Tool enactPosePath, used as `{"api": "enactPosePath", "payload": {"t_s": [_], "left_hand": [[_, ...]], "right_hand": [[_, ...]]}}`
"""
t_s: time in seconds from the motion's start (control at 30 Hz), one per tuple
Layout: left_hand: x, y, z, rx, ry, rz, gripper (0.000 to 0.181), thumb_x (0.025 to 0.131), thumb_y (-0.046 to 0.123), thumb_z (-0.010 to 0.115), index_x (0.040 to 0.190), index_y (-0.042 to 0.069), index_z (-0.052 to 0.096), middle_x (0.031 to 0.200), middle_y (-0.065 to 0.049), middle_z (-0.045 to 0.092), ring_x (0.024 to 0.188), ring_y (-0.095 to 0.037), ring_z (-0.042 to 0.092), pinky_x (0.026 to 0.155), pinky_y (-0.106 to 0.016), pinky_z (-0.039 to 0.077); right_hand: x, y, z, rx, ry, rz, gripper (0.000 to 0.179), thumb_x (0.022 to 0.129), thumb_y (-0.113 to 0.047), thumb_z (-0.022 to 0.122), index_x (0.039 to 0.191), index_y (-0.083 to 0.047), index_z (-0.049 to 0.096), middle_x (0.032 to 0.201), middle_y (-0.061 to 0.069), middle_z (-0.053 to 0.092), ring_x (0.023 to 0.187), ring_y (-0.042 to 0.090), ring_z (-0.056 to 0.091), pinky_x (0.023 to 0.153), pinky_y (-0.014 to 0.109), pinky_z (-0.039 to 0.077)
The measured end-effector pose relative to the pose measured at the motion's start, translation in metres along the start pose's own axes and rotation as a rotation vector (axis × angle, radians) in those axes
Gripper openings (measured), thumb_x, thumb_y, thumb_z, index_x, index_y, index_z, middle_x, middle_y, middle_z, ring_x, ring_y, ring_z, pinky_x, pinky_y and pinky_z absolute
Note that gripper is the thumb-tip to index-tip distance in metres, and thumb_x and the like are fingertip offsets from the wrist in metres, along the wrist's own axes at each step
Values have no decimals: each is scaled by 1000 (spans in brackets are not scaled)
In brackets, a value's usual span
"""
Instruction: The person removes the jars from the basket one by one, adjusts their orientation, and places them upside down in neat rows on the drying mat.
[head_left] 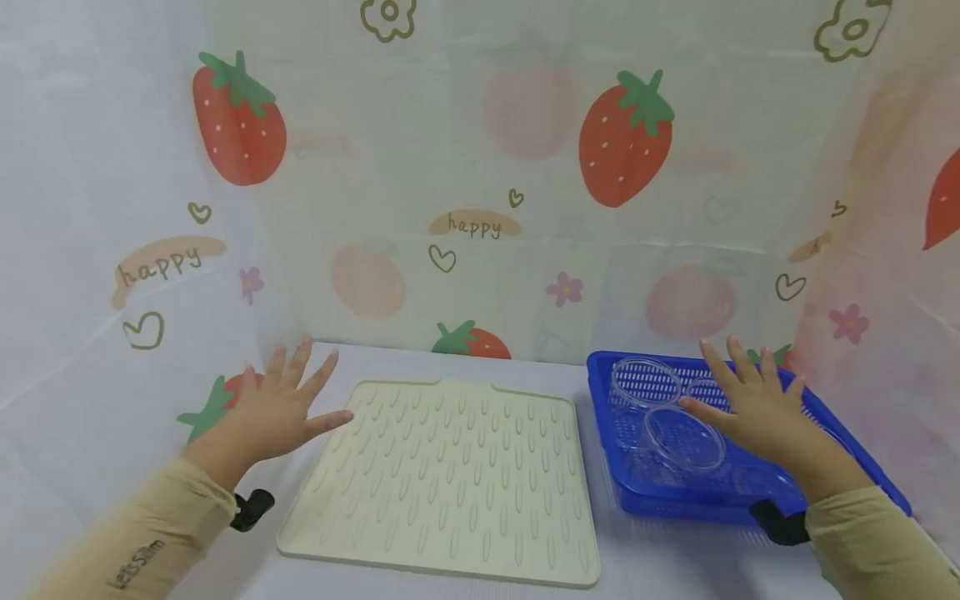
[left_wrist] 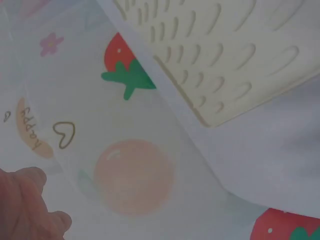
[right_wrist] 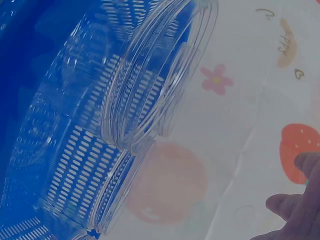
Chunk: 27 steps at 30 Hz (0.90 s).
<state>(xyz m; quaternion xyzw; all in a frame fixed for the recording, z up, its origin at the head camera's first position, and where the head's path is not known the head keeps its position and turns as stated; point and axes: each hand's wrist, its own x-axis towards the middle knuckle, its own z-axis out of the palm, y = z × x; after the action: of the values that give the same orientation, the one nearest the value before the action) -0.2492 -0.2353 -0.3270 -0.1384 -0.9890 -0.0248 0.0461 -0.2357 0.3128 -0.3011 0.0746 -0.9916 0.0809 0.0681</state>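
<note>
My left hand (head_left: 277,408) is spread in the air left of a cream ribbed mat (head_left: 457,483), holding nothing. Over the right part of a blue plastic basket (head_left: 622,487), my right hand (head_left: 761,412) is also held up with fingers apart and nothing in it. Several clear round plastic containers (head_left: 686,437) sit in the basket; the right hand and forearm cover some of them. In the right wrist view, the clear containers (right_wrist: 145,85) show their round rims, with the right fingers (right_wrist: 287,205) at the lower right edge. The left wrist view catches left fingertips (left_wrist: 60,220) and the mat's corner.
A white-covered table (head_left: 540,375) bears the mat and the basket side by side. Behind and at both sides hangs a pale cloth (head_left: 450,292) printed with strawberries, hearts and flowers. Black wrist straps (head_left: 253,510) show at both sleeves.
</note>
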Motion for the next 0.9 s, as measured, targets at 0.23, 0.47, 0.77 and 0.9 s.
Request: {"api": "enactPosePath", "payload": {"t_s": [0.23,0.47,0.77,0.9], "left_hand": [[-8,0,28,-23,36,42,92,80,73,38,146,12,17,149,-25,4,131,-52,3,94,-73,3],[-12,4,53,-81,17,43,95,77,75,41,146,12,20,149,-25,5,132,-50,4,95,-72,3],[-20,8,87,-137,-27,52,92,77,68,50,146,13,23,150,-23,7,133,-49,5,95,-72,3],[-22,12,100,-131,-61,66,95,76,71,49,145,12,23,149,-24,9,133,-49,7,94,-72,6]], "right_hand": [[-1,-3,3,14,2,-7,93,83,-68,41,148,-19,-4,148,27,-9,126,51,-23,84,74,-16],[0,-4,3,19,-1,-11,91,85,-65,43,148,-19,-3,149,26,-9,126,52,-22,84,74,-16],[0,-4,4,43,-19,-18,91,85,-64,45,148,-20,-4,149,25,-10,127,50,-23,85,74,-16],[0,-5,4,63,-32,-23,91,85,-64,45,148,-20,-4,149,24,-11,127,49,-24,85,73,-16]]}}
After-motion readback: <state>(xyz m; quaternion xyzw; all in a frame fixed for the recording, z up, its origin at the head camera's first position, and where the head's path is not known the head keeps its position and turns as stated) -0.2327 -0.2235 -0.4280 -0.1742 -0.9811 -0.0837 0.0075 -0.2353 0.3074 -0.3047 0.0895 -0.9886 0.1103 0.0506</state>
